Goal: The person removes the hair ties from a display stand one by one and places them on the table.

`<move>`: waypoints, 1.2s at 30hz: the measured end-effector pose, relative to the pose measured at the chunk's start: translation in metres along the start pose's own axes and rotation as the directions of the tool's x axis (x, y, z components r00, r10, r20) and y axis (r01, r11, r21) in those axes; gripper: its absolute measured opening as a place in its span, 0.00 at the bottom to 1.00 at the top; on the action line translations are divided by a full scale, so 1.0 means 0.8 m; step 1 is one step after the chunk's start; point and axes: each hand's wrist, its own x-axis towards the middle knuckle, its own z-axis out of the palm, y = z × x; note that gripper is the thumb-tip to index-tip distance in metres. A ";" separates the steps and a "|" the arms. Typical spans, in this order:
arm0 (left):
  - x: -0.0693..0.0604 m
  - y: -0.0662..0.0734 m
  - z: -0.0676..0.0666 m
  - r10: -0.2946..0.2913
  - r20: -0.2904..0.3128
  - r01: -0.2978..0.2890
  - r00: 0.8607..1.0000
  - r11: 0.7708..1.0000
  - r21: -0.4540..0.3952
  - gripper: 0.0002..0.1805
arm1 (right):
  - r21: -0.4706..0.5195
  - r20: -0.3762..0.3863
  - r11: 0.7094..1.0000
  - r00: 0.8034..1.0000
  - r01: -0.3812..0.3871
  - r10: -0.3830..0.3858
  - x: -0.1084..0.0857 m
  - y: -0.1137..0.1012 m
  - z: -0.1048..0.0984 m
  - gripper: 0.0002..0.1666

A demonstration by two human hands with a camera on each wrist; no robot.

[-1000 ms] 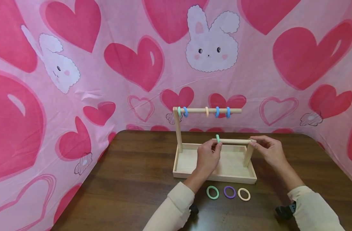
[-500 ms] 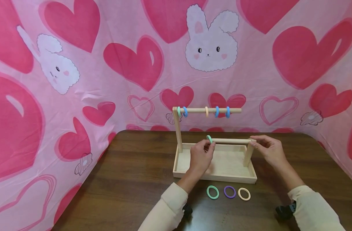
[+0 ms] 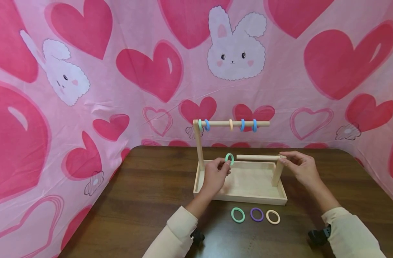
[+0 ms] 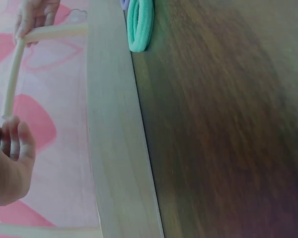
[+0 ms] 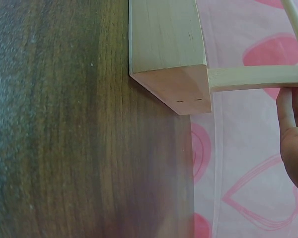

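Observation:
My left hand point(image 3: 215, 173) pinches a green hair tie point(image 3: 229, 154) just off the free left end of the lower wooden bar point(image 3: 257, 157). A small gap shows between tie and bar. At the bar's other end, the fingers of my right hand point(image 3: 302, 168) grip the top of the short post point(image 3: 277, 175); the right wrist view shows that hand point(image 5: 295, 134) at the post too. Above, the upper bar point(image 3: 219, 123) carries a green, a cream and several blue hair ties. Both bars belong to a stand with a shallow wooden tray point(image 3: 251, 198) as its base.
In front of the tray lie a green hair tie point(image 3: 232, 215), a purple hair tie point(image 3: 252, 215) and a cream hair tie point(image 3: 267, 216) on the brown table point(image 3: 144, 208). A tall post point(image 3: 199, 147) rises at the tray's left. Behind hangs a pink heart-patterned cloth point(image 3: 196, 86).
My left hand has slid the green hair tie leftward along the lower bar and off its free end. My right hand has stayed at the short post.

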 end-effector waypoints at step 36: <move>-0.037 -0.019 -0.073 -0.413 0.477 0.490 0.776 0.871 -0.043 0.13 | 0.028 0.004 1.000 1.000 0.010 -0.010 0.000 0.002 0.000 0.16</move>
